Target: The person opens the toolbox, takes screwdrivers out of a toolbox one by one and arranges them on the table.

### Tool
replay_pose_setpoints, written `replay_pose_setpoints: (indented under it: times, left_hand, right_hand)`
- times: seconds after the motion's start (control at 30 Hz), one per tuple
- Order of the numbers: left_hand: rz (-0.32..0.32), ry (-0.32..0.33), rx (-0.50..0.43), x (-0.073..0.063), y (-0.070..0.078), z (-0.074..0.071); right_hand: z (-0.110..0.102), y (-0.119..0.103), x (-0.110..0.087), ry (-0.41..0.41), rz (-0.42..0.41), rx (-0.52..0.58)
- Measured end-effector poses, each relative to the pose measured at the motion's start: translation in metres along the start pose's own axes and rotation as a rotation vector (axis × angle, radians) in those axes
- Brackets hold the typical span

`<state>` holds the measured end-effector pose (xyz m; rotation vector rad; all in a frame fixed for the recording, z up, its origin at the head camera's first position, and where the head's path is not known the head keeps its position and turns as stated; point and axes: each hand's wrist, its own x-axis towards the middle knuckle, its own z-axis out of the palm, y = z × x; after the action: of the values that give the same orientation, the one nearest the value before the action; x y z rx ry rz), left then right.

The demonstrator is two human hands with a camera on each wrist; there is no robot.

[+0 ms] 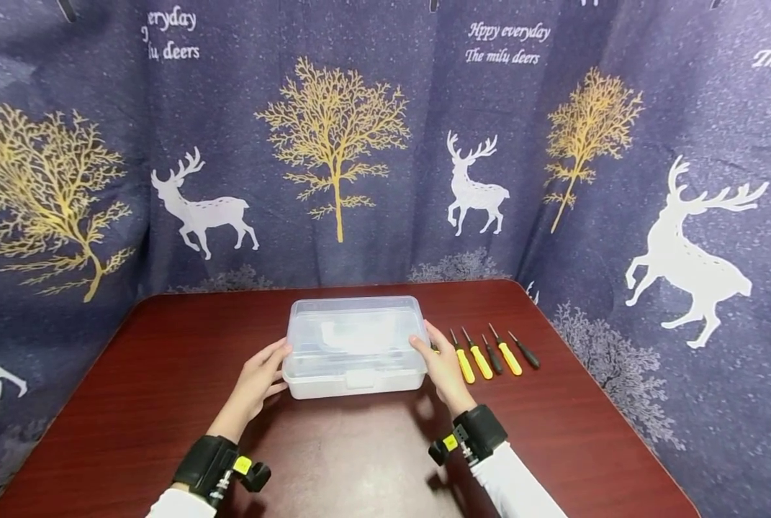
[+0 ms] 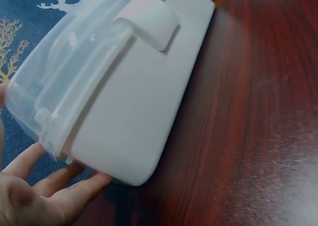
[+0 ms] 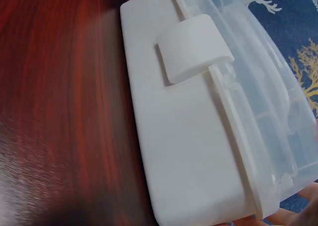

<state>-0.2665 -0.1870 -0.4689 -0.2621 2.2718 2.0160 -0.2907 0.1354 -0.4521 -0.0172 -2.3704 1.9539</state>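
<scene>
A white plastic storage box [image 1: 359, 385] with a clear lid [image 1: 359, 331] stands between the two hands, its front latch [image 1: 363, 378] fastened down over the lid's edge. The left hand [image 1: 259, 380] grips the box's left end, thumb at the lid's edge and fingers against the side wall. On the opposite end the right hand [image 1: 445, 368] holds it, thumb on top of the lid's corner and the other fingers mostly hidden behind the wall. In the left wrist view, fingertips [image 2: 99, 180] press against the lower end of the box.
Several screwdrivers lie in a row to the right of the box, some with yellow handles [image 1: 510, 360] and some with black handles [image 1: 529, 357]. A dark red wooden table [image 1: 165, 374] bears everything. Behind it hangs a blue curtain [image 1: 385, 259] with deer and trees.
</scene>
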Motion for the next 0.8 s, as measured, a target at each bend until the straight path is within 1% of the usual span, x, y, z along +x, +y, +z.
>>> replay_pose_setpoints:
  times: [0.23,0.3,0.43,0.53,0.8]
  left_hand:
    - [0.023,0.087,-0.018,0.020,0.003,0.006]
    - [0.028,0.101,-0.024,0.025,0.004,0.008]
    - [0.036,0.106,-0.018,0.036,0.005,0.008]
    - [0.043,0.108,-0.015,0.043,0.006,0.008]
    - [0.036,0.094,-0.054,0.063,0.012,0.006]
  right_hand:
    - [0.005,0.002,0.021,-0.004,-0.020,0.058]
    - [0.006,0.003,0.026,0.004,-0.021,0.065]
    - [0.009,0.003,0.037,0.013,-0.017,0.078]
    - [0.012,0.002,0.045,0.005,-0.012,0.080]
    - [0.022,0.004,0.070,0.034,-0.014,0.097]
